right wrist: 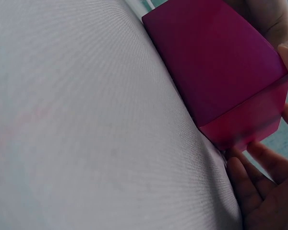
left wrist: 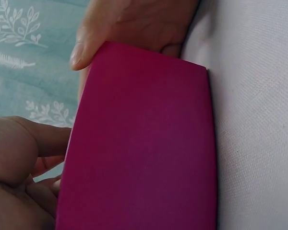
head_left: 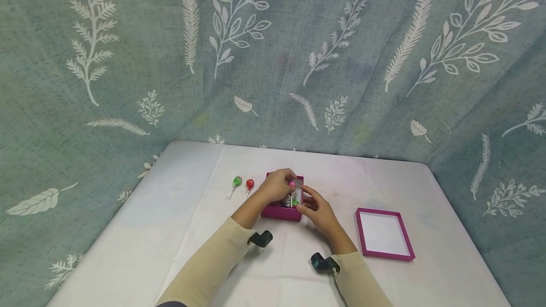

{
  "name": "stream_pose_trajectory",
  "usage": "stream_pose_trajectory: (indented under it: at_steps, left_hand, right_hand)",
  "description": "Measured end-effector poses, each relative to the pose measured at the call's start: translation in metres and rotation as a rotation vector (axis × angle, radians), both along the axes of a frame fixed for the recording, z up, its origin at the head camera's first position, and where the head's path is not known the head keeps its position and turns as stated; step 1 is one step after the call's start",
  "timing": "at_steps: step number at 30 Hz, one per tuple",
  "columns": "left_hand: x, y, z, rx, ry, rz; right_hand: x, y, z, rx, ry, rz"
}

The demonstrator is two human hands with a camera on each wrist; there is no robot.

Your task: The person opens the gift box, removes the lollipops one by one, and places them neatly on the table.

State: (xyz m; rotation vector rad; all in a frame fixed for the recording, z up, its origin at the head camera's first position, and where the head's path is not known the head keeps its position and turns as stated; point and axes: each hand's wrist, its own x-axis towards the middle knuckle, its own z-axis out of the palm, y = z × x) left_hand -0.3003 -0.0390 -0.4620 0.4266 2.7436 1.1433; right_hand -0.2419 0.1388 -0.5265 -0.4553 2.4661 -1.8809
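Observation:
A magenta box [head_left: 281, 213] stands uncovered on the table, with wrapped lollipops inside it. My left hand [head_left: 275, 185] reaches over the box and pinches a pink lollipop [head_left: 292, 184] by its head, its white stick pointing down into the box. At the box's right end, my right hand [head_left: 320, 212] holds the side, thumb at the front corner and fingers along the outer wall. The right wrist view shows these fingers [right wrist: 271, 163] against the box's end wall [right wrist: 249, 117]. In the left wrist view the front wall [left wrist: 144, 134] hides the contents.
Left of the box lie a green lollipop [head_left: 237, 181] and a red lollipop [head_left: 250, 184]. The magenta-rimmed lid [head_left: 386, 256] rests with its white inside up at the right. A white cloth covers the table [head_left: 192, 231]; a leaf-patterned curtain [head_left: 273, 84] hangs behind.

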Motion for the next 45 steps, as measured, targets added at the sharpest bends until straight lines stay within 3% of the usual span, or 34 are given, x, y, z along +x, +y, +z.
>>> stream_pose_trajectory:
  at_steps: [7,10,20,27,35,40,45]
  left_hand:
    - [0.003,-0.005,0.004,0.017,0.019,0.027]
    - [0.003,-0.008,0.003,0.048,0.018,0.032]
    - [0.002,-0.019,0.004,0.251,0.016,0.005]
    - [0.002,-0.025,0.007,0.265,0.038,0.008]
    - [0.003,-0.033,0.009,0.337,-0.087,0.02]
    - [0.005,-0.036,0.012,0.337,-0.101,0.044]
    - [0.003,-0.037,0.011,0.411,-0.132,0.041]
  right_hand:
    - [0.0,0.001,0.006,-0.002,-0.03,0.027]
    - [-0.007,0.001,-0.009,-0.003,-0.022,0.005]
    - [-0.007,0.0,-0.01,-0.001,-0.028,-0.015]
    - [-0.008,0.0,-0.012,-0.018,-0.013,0.002]
    - [-0.006,-0.001,-0.011,-0.007,-0.028,-0.007]
    - [-0.007,0.0,-0.012,0.0,-0.038,-0.014]
    - [-0.005,0.0,-0.006,-0.02,-0.047,0.01]
